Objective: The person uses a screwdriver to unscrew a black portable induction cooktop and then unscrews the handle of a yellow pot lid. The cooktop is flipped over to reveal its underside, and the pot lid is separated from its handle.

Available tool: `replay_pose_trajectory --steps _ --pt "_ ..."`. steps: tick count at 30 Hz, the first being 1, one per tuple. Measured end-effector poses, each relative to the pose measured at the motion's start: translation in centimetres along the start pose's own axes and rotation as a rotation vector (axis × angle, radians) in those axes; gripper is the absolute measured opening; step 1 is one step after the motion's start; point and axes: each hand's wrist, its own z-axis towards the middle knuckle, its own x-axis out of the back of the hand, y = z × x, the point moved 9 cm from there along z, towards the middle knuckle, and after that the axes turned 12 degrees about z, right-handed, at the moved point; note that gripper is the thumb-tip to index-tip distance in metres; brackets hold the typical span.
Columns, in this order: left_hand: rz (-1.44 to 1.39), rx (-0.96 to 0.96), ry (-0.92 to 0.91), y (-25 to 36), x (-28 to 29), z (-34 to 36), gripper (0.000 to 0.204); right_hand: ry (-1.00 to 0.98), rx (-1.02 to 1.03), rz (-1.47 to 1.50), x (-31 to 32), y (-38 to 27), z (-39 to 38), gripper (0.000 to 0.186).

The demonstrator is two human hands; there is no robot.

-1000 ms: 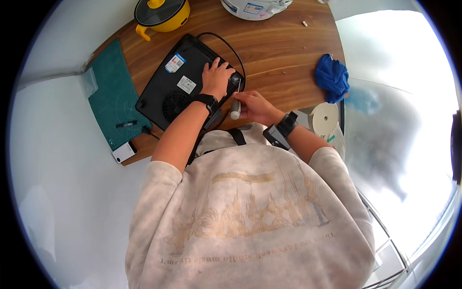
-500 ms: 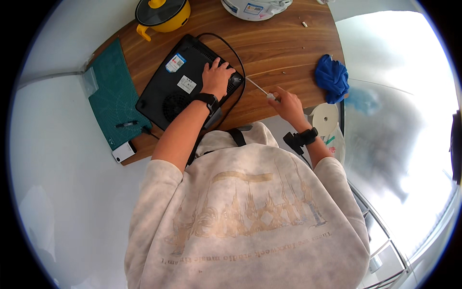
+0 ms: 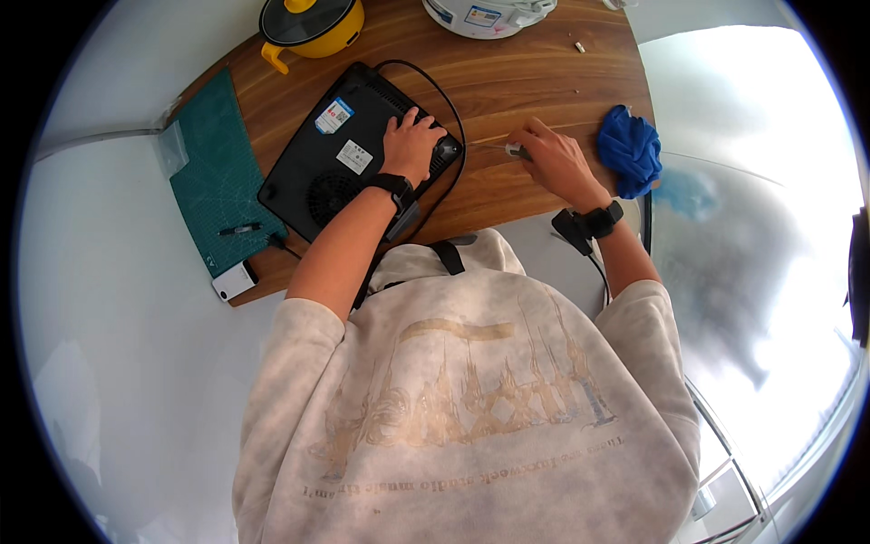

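A black appliance that looks like an induction cooker [image 3: 294,186] lies underside up on the wooden table, its fan grille and stuck-on labels showing. My left hand [image 3: 411,148] rests on its right part with fingers spread, holding nothing. To the right of it, my right hand [image 3: 559,161] is closed round the pale handle of a screwdriver [image 3: 517,151]. The thin shaft points left at the cooker's right corner, passing by the black power cord [image 3: 460,118]. Whether the tip touches the cooker I cannot tell.
A green cutting mat [image 3: 213,163] with a pen [image 3: 239,229] lies left, a white phone [image 3: 234,283] at its near corner. A yellow pot [image 3: 317,38] and a white appliance [image 3: 485,18] stand at the back. A blue cloth [image 3: 629,150] lies at the right edge.
My right hand has moved up and inward over the table, and the screwdriver has swung from slanting to nearly level. My left hand has stayed on the cooker.
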Motion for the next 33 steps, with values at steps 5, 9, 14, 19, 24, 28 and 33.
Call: replay_pose_trajectory --steps 5,9,14,19,24,28,33 --pt "0.022 0.009 -0.032 0.1 -0.2 0.1 0.085 -0.05 0.054 0.005 0.2 -0.5 0.4 0.032" --pt "0.025 0.012 -0.037 0.0 -0.3 0.1 0.085 -0.059 0.089 0.016 0.1 -0.8 0.8 0.031" --pt "0.025 0.01 -0.044 0.1 -0.1 0.1 0.085 -0.06 0.12 0.009 -0.5 -0.6 1.3 0.032" --pt "0.016 0.006 -0.039 0.1 0.0 0.0 0.084 -0.075 0.128 -0.014 -0.7 -0.5 1.7 0.03" --pt "0.028 -0.001 -0.034 0.2 0.0 0.1 0.083 -0.061 0.227 -0.119 -0.3 -2.0 1.9 0.026" --pt "0.037 -0.002 -0.025 0.3 0.3 0.0 0.083 -0.03 0.386 -0.26 -1.0 -4.4 2.4 0.01" --pt "0.038 -0.018 -0.008 0.2 0.2 0.0 0.082 -0.076 0.399 -0.306 -2.3 -6.1 3.0 0.004"
